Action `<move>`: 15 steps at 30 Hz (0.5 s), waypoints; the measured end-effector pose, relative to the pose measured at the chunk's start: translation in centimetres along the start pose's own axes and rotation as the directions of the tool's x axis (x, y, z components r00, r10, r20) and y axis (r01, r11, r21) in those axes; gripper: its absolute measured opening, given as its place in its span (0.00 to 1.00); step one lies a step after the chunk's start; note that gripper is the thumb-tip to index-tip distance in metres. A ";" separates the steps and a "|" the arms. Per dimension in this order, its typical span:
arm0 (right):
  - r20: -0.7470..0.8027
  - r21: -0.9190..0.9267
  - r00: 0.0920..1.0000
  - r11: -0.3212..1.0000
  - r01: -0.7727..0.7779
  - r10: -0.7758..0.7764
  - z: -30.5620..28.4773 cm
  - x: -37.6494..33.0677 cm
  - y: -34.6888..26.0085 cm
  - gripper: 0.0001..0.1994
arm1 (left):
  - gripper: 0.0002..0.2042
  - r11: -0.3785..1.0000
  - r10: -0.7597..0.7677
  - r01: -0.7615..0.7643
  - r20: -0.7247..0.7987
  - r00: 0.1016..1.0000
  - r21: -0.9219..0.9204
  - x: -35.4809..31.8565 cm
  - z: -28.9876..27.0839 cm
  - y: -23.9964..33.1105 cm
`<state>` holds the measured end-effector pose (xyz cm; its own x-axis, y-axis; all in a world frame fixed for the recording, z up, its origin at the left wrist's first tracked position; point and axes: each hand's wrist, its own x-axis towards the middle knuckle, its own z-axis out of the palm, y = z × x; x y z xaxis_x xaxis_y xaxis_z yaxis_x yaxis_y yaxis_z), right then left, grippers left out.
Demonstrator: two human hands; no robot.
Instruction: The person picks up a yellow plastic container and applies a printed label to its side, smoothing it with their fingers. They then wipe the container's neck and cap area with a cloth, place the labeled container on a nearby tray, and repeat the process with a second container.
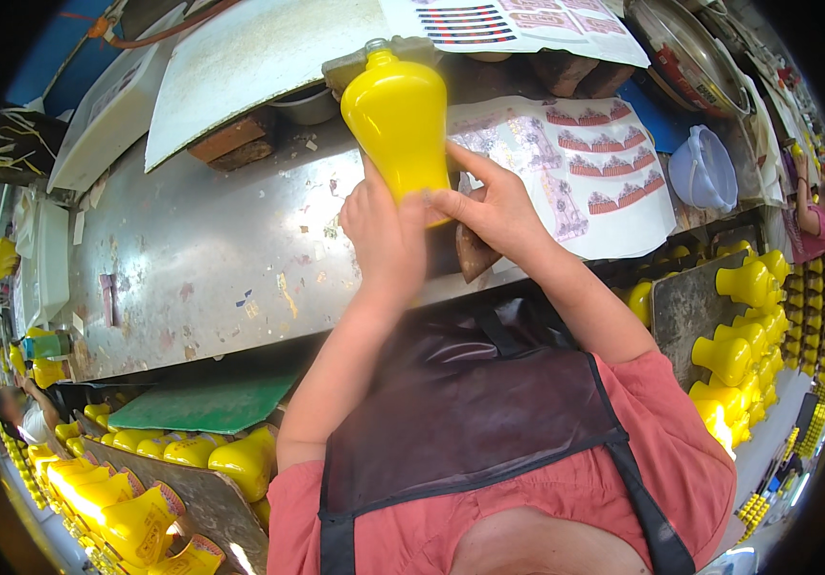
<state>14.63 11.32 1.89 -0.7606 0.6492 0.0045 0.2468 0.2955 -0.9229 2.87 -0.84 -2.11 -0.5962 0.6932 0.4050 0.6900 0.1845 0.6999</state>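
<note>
A glossy yellow vase [395, 120] with a narrow neck lies tilted over the metal table, its neck at a small grey rest [355, 65]. At its lower end my left hand [383, 235] is closed against the side, partly smeared by motion. My right hand [499, 206] grips the same end from the right, thumb toward the base and a finger along the side. A thin reddish strip shows at the base edge between the hands. Just under my right hand sits a brown wooden piece [475, 254], partly hidden.
Printed decal sheets [614, 158] lie right of the vase, a white board [240, 77] behind left. A lilac bucket [703, 171] stands at the right. Yellow vases [134, 522] fill racks on both sides; a green board [206, 402] covers some. Other people work at the far edges.
</note>
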 end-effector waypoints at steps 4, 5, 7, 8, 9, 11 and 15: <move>0.013 0.052 0.996 0.995 -0.085 0.084 -0.1 -0.2 0.2 0.37 | 0.33 0.997 -0.041 0.044 0.044 0.998 -0.063 0.5 -0.7 0.6; 0.012 0.064 0.995 0.993 -0.102 0.101 0.0 -0.3 0.3 0.37 | 0.33 0.994 -0.070 0.076 0.077 0.995 -0.081 0.5 -0.7 0.7; 0.005 0.074 0.994 0.991 -0.110 0.110 0.1 -0.4 0.3 0.36 | 0.34 0.985 -0.120 0.135 0.135 0.984 -0.107 0.4 -0.8 0.7; 0.001 0.078 0.996 0.993 -0.093 0.093 0.2 -0.4 0.3 0.36 | 0.32 0.986 -0.127 0.138 0.117 0.985 -0.091 0.3 -0.7 0.6; 0.016 0.085 0.989 0.985 -0.149 0.148 0.1 -0.2 0.2 0.34 | 0.31 0.988 -0.133 0.139 0.089 0.987 -0.070 0.4 -0.5 0.5; 0.066 0.095 0.974 0.970 -0.224 0.218 -0.5 -0.1 -0.2 0.31 | 0.30 0.978 -0.139 0.155 0.115 0.984 -0.141 0.6 -0.4 -0.3; -0.088 0.472 0.976 0.871 -0.136 0.200 -2.8 0.8 -0.1 0.16 | 0.38 0.902 -0.121 0.137 0.066 0.991 -0.409 -0.2 -0.8 -2.0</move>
<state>15.65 13.74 3.07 -0.6400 0.7543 -0.1464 0.0351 -0.1616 -0.9862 1.31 -1.89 -3.16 -0.6467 0.7102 0.2781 0.3729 -0.0237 0.9276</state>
